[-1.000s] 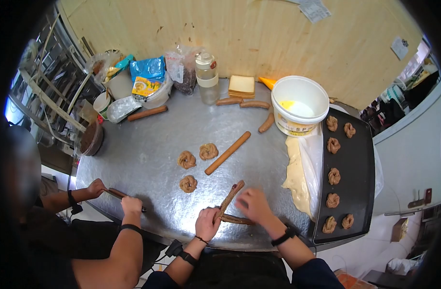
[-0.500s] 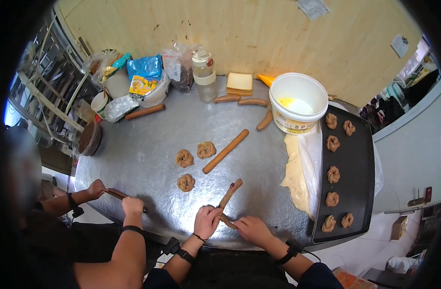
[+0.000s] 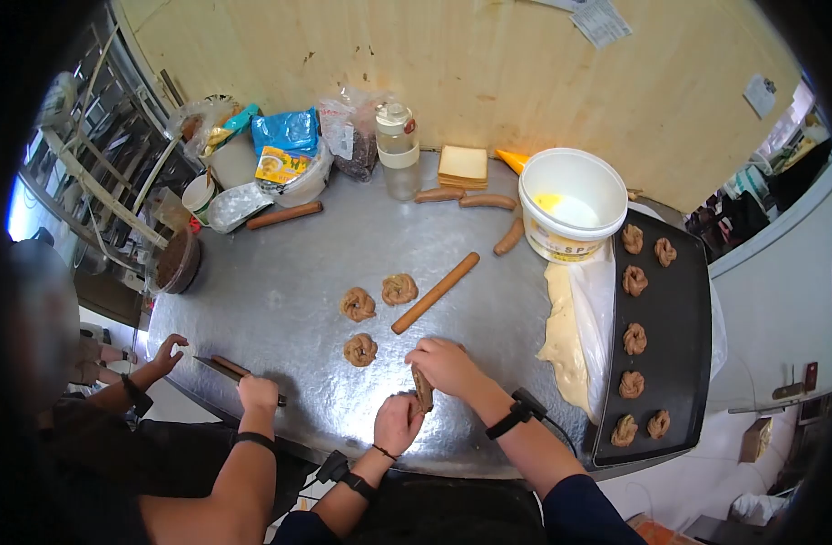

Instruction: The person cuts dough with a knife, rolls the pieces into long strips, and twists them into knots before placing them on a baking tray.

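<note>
A brown dough strip (image 3: 423,389) stands between my two hands near the table's front edge. My left hand (image 3: 398,425) is closed on its lower end. Reaching across from the right, my right hand (image 3: 444,365) has its fingers curled over the upper end, which they partly hide. Beyond my hands, to the left, lie three knotted dough rings: one ring (image 3: 359,350) in front, another ring (image 3: 357,304) behind it and a third ring (image 3: 399,289) to the right. A wooden rolling pin (image 3: 437,292) rests diagonally beside them.
At left, a co-worker's hand (image 3: 257,392) grips a knife (image 3: 218,367). Several dough rings sit on a black tray (image 3: 670,363) at right. Near it are pale dough (image 3: 566,350) and a white bucket (image 3: 572,195). A bottle (image 3: 399,163), sliced bread (image 3: 463,166) and brown dough rolls (image 3: 487,201) stand behind.
My right hand has moved up and left, from the strip's lower end to its upper end. The strip now looks folded or shorter. The co-worker's left hand has come off the knife.
</note>
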The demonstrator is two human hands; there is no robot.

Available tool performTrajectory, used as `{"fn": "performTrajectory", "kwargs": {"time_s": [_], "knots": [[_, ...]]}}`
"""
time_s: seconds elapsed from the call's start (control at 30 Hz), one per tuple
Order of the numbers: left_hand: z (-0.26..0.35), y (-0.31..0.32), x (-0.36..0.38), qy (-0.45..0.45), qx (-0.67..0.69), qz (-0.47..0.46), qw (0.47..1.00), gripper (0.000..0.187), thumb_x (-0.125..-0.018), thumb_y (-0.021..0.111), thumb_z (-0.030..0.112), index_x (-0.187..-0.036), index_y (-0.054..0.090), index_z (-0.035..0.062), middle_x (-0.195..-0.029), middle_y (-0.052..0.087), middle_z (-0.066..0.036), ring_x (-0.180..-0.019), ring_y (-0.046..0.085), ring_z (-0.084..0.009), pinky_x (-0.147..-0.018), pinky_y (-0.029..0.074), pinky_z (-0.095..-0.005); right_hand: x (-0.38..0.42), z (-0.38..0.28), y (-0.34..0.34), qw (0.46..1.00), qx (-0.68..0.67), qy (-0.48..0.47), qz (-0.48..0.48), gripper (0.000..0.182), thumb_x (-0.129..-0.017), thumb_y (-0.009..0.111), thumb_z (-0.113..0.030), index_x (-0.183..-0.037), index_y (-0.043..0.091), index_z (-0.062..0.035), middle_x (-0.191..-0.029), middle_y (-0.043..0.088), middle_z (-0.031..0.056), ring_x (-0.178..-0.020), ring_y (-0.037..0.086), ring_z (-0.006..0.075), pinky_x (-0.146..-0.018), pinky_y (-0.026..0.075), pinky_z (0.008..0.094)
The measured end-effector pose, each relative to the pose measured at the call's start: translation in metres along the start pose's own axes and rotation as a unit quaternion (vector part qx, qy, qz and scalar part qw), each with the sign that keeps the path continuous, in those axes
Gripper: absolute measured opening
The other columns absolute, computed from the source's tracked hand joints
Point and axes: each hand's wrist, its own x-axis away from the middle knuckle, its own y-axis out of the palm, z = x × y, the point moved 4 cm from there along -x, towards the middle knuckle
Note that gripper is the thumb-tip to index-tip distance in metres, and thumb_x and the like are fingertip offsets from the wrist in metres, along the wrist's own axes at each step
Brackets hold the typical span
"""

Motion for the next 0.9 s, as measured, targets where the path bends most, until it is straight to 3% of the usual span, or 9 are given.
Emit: {"fn": "performTrajectory", "kwargs": {"time_s": [0.1,0.17,0.27,0.4,0.6,0.67,0.8,0.87,0.9], "knots": [[0.002,0.001,-0.003,0.011,-0.006,-0.003,1.000,0.036,-0.075,0.067,0.009,-0.109,0.058,0.0050,-0.091,0.060,-0.015,-0.083,0.057,-0.0353,-0.073,0.047,-0.0441,-0.009,0.014,0.018,0.999,-0.025,0.022,0.019,0.017,-0.077,0.065,-0.012,-0.093,0.063,-0.0111,-0.091,0.060,0.0068,-0.088,0.059,0.0271,-0.078,0.047,0.0395],[0.007,0.002,-0.006,0.054,-0.034,-0.027,0.998,0.039,-0.075,0.066,0.008,-0.113,0.058,0.0068,-0.089,0.059,-0.014,-0.082,0.057,-0.0345,-0.072,0.047,-0.0431,-0.008,0.026,0.025,0.993,0.036,0.113,0.025,0.022,-0.074,0.070,-0.017,-0.093,0.061,-0.0116,-0.093,0.061,0.0075,-0.092,0.059,0.0284,-0.080,0.046,0.0417],[0.018,-0.005,-0.016,0.013,-0.043,-0.078,0.996,0.043,-0.075,0.066,0.008,-0.117,0.058,0.0094,-0.087,0.057,-0.014,-0.081,0.057,-0.0340,-0.071,0.048,-0.0428,-0.006,0.022,0.016,0.978,0.070,0.175,0.087,0.024,-0.075,0.071,-0.021,-0.095,0.062,-0.0110,-0.098,0.061,0.0079,-0.099,0.057,0.0297,-0.083,0.044,0.0449],[0.014,-0.002,-0.020,-0.023,-0.041,-0.093,0.995,0.045,-0.075,0.065,0.008,-0.119,0.059,0.0106,-0.088,0.055,-0.013,-0.082,0.056,-0.0343,-0.073,0.048,-0.0426,0.018,0.041,0.013,0.966,0.046,0.210,0.140,0.026,-0.076,0.070,-0.021,-0.098,0.063,-0.0102,-0.104,0.059,0.0078,-0.104,0.054,0.0296,-0.085,0.043,0.0467],[0.016,-0.002,-0.024,-0.030,-0.017,-0.062,0.997,0.042,-0.076,0.064,0.007,-0.117,0.059,0.0096,-0.096,0.055,-0.016,-0.092,0.056,-0.0354,-0.079,0.048,-0.0420,0.055,0.031,-0.014,0.945,0.177,0.227,0.153,0.026,-0.078,0.068,-0.022,-0.100,0.063,-0.0088,-0.106,0.057,0.0085,-0.102,0.054,0.0287,-0.084,0.044,0.0457],[0.017,0.002,-0.027,-0.057,-0.007,-0.079,0.995,0.041,-0.076,0.064,0.006,-0.116,0.057,0.0094,-0.096,0.055,-0.017,-0.087,0.057,-0.0366,-0.078,0.050,-0.0427,0.057,0.032,-0.013,0.951,0.138,0.260,0.097,0.024,-0.077,0.068,-0.018,-0.098,0.061,-0.0077,-0.104,0.059,0.0096,-0.102,0.055,0.0311,-0.087,0.044,0.0440],[0.009,0.006,-0.028,-0.079,0.015,-0.071,0.994,0.041,-0.076,0.065,0.005,-0.116,0.055,0.0077,-0.097,0.057,-0.017,-0.084,0.060,-0.0353,-0.075,0.052,-0.0414,0.054,0.041,-0.012,0.949,0.079,0.289,0.097,0.020,-0.078,0.067,-0.013,-0.095,0.058,-0.0067,-0.104,0.060,0.0102,-0.098,0.057,0.0334,-0.085,0.046,0.0431],[0.006,0.007,-0.026,-0.081,0.051,-0.066,0.993,0.042,-0.076,0.065,0.005,-0.116,0.054,0.0068,-0.098,0.058,-0.017,-0.086,0.061,-0.0337,-0.076,0.052,-0.0403,0.054,0.044,-0.008,0.937,-0.119,0.320,0.077,0.015,-0.082,0.063,-0.004,-0.094,0.054,-0.0060,-0.097,0.061,0.0099,-0.090,0.063,0.0294,-0.080,0.049,0.0373],[0.004,0.006,-0.024,-0.086,0.088,-0.061,0.991,0.043,-0.076,0.066,0.006,-0.117,0.054,0.0059,-0.099,0.059,-0.017,-0.088,0.062,-0.0321,-0.076,0.052,-0.0393,0.055,0.042,-0.008,0.937,-0.119,0.320,0.076,0.015,-0.082,0.063,-0.004,-0.094,0.054,-0.0060,-0.097,0.061,0.0099,-0.090,0.063,0.0294,-0.080,0.049,0.0373]]}}
